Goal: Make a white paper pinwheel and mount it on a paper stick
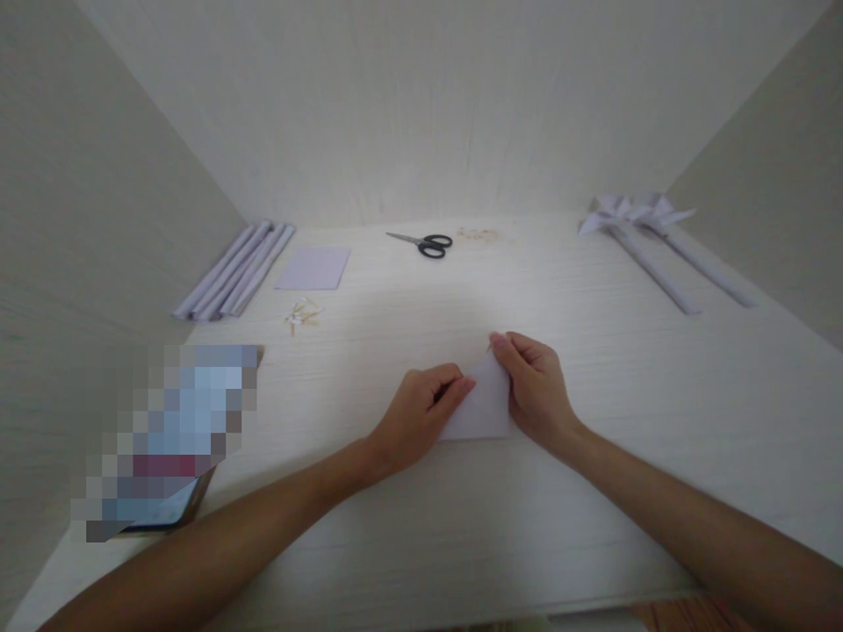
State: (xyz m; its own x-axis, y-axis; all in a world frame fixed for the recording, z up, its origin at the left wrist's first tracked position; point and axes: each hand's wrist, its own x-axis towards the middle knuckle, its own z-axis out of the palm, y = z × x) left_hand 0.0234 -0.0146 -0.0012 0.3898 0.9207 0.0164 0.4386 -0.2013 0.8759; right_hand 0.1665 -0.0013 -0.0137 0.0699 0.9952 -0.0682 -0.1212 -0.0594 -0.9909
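Note:
Between my hands is a square sheet of white paper (484, 408), held just above or on the table; which one, I cannot tell. My left hand (425, 408) pinches its left side between thumb and fingers. At the upper right corner my right hand (536, 382) grips the paper, its fingers curled behind the edge. A tiny tan bit shows by the right thumb tip, too small to name. The fingers cover two of the sheet's corners.
Scissors (431, 244) lie at the back. Far left are several white paper rolls (234, 270), a square paper stack (314, 268) and small sticks with white ends (303, 314). A phone (177, 430), blurred out, stands at left. Paper pinwheels (649, 246) lie back right.

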